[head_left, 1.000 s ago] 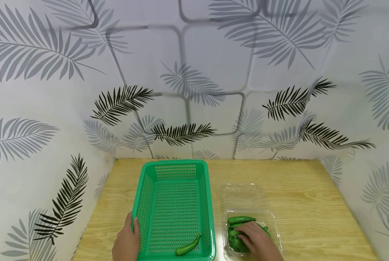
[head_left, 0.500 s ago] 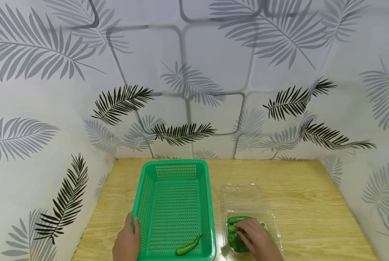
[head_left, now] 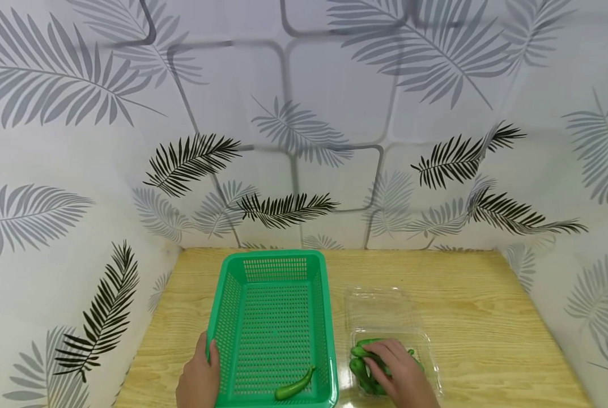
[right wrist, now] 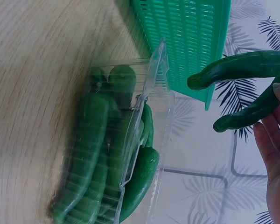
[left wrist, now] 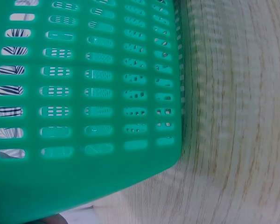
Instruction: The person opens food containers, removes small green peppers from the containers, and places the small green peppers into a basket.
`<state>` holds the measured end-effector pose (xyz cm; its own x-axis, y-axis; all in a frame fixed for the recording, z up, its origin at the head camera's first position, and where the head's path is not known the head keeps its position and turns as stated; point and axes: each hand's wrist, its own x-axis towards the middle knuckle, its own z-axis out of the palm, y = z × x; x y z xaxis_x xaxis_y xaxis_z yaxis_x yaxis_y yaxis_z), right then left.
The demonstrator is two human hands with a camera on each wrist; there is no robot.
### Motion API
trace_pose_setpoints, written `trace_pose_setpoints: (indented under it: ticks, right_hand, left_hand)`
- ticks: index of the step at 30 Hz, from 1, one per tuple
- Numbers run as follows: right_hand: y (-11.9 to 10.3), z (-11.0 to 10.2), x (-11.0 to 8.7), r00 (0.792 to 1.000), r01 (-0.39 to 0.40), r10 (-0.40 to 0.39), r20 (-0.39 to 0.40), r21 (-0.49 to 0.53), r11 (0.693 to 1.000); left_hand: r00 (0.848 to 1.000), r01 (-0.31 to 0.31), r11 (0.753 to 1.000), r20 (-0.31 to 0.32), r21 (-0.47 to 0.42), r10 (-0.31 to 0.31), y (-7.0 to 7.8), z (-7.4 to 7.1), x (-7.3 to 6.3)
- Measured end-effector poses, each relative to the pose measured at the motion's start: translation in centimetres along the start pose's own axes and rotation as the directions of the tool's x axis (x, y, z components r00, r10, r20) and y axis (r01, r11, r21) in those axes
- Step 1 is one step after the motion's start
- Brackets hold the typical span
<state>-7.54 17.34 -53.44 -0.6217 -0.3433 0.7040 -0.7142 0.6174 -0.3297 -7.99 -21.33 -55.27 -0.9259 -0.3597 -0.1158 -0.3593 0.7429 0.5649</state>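
Note:
A green plastic basket (head_left: 330, 334) stands on the table, with one green chili pepper (head_left: 293, 386) near its front right corner. My left hand (head_left: 199, 377) grips the basket's left rim, thumb over the edge; the left wrist view shows the perforated wall (left wrist: 74, 177). To the right lies a clear plastic box (head_left: 433, 362) holding several green peppers (right wrist: 91, 135). Above it, my right hand (head_left: 403, 374) pinches two peppers, an upper one (right wrist: 252, 66) and a lower one (right wrist: 249, 115), raised clear of the box in the right wrist view. Some fingers are out of frame.
The box's clear lid (head_left: 382, 309) lies folded back behind it. Wooden table (head_left: 477, 317) surrounds the basket and box. Leaf-patterned walls (head_left: 304, 113) close off the back and both sides.
My right hand has moved slightly left and lifted peppers out of the pile in the box. My left hand, the basket and the pepper in it have stayed put.

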Motion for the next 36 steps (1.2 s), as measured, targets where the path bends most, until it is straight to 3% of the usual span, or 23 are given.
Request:
trace_pose_setpoints:
  ticks: [7,17,25,36]
  right_hand:
    - [-0.9,0.2,1.1,1.0,0.016,-0.015,-0.017,0.059,0.998]
    - [-2.7,0.9,2.6,0.999,-0.023,0.016,0.047,0.153,0.988]
    - [-4.0,1.7,3.9,0.998,0.011,-0.023,0.051,0.223,0.975]
    - [-5.6,4.0,4.8,0.976,-0.077,0.009,0.22,0.302,0.95]
  left_hand:
    - [1.0,-0.015,1.0,-0.019,-0.001,0.015,-0.1,0.1,0.1]
    - [1.0,-0.009,1.0,-0.025,0.0,0.009,-0.2,0.2,0.1]
    - [1.0,-0.006,1.0,-0.019,0.003,0.006,-0.1,0.0,0.1]
    - [1.0,-0.003,1.0,-0.018,-0.005,0.003,-0.1,0.1,0.1]
